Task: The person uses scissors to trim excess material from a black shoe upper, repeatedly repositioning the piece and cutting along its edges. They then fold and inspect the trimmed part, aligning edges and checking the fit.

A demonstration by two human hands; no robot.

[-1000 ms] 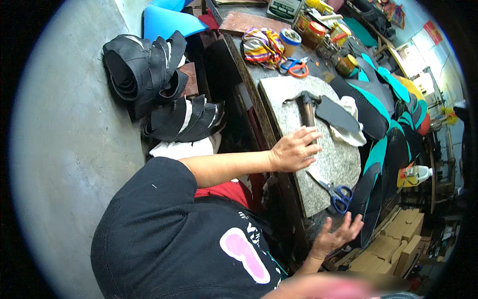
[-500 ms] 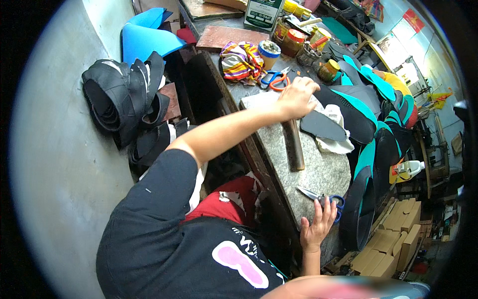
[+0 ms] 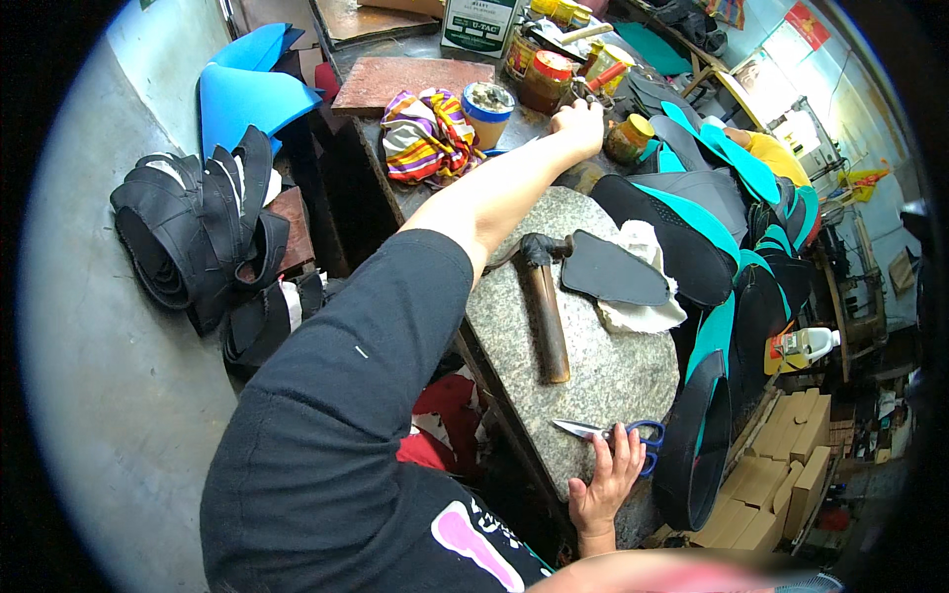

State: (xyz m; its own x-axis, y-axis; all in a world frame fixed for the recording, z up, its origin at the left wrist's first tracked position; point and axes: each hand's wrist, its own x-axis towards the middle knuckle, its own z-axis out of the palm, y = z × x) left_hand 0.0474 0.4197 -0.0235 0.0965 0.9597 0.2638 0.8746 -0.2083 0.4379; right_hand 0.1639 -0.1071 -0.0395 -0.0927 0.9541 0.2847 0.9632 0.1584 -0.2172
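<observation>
My left hand point(image 3: 578, 127) reaches across the bench to a small tin of tools point(image 3: 581, 94), fingers curled in at its rim; what they grip is hidden. Below that arm, a hammer point(image 3: 549, 321) with a dark head and brown wooden handle lies on the round speckled stone slab point(image 3: 504, 346). A dark sole-shaped piece point(image 3: 615, 269) rests beside the hammer head, partly over a white cloth point(image 3: 647, 311). Near the slab's close edge, my right hand point(image 3: 605, 484) lies with fingers stretched out and apart, touching the blue-handled scissors point(image 3: 647, 435).
A striped cloth point(image 3: 425, 138), a blue-rimmed tub point(image 3: 487, 114), a red-lidded jar point(image 3: 546, 81) and a yellow-lidded jar point(image 3: 629, 138) stand along the bench. Black and teal shoe pieces point(image 3: 692, 232) pile up on the right. Cardboard boxes point(image 3: 781, 445) are beyond them.
My left hand has moved away from the hammer head, farther out to the tool tin, leaving the hammer on the slab. My right hand stays by the scissors. The whole view has shifted slightly.
</observation>
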